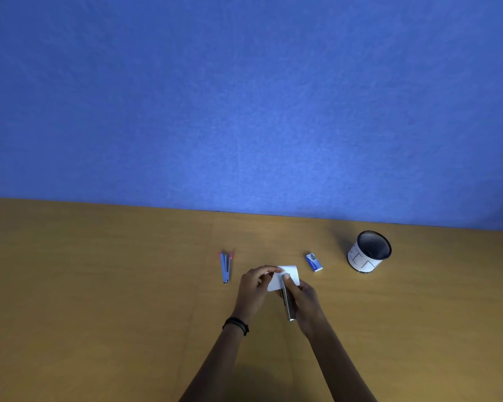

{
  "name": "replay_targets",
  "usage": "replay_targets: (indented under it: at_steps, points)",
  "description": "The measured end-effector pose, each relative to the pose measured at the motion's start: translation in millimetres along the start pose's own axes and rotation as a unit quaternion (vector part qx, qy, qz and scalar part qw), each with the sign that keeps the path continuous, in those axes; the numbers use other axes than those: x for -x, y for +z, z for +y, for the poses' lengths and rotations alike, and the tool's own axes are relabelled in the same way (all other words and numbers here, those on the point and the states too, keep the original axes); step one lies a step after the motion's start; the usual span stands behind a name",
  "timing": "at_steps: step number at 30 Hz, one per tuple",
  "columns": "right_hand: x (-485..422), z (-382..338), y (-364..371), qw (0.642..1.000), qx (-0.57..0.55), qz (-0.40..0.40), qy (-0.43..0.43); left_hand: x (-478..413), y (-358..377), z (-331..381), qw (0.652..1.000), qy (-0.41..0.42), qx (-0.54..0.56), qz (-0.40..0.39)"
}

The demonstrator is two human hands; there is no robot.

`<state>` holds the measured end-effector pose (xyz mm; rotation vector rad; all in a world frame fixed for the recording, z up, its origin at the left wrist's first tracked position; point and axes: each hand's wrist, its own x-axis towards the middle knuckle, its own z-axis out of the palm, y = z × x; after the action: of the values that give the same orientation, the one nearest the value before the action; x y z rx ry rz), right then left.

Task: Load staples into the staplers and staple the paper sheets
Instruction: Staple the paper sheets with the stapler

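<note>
Two hands meet over desk (99, 285). Left hand (254, 285) pinches small white paper sheets (292, 274) by edge. Right hand (304, 300) grips dark stapler (288, 307), thumb on top, nose at paper. Second stapler (225, 266) lies opened at 9 o'clock of hands. Blue staple box (314, 262) near at 2 o'clock. Mesh cup (369, 252) farther out, same bearing.

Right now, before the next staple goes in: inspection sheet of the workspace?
Surface: tan wooden desk, smooth.
Job's things: small white paper sheets, held, meeting the front end of a dark metal stapler; blue-and-pink stapler lying splayed open to their left; blue-and-white staple box to their right.
Clutter: black mesh cup with white label, far right.
Hands: left hand pinches the sheets; right hand grips the dark stapler.
Cables: nothing seen.
Surroundings: blue fabric wall behind the desk.
</note>
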<state>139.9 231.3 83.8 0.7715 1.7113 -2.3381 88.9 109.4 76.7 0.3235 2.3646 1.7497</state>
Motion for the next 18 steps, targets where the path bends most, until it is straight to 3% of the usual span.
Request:
replay_targets:
  at_steps: [18]
  points:
    - [-20,6,4,0.997,-0.072,0.039,0.011,-5,-6,-5,1.0,0.01,0.005,-0.015]
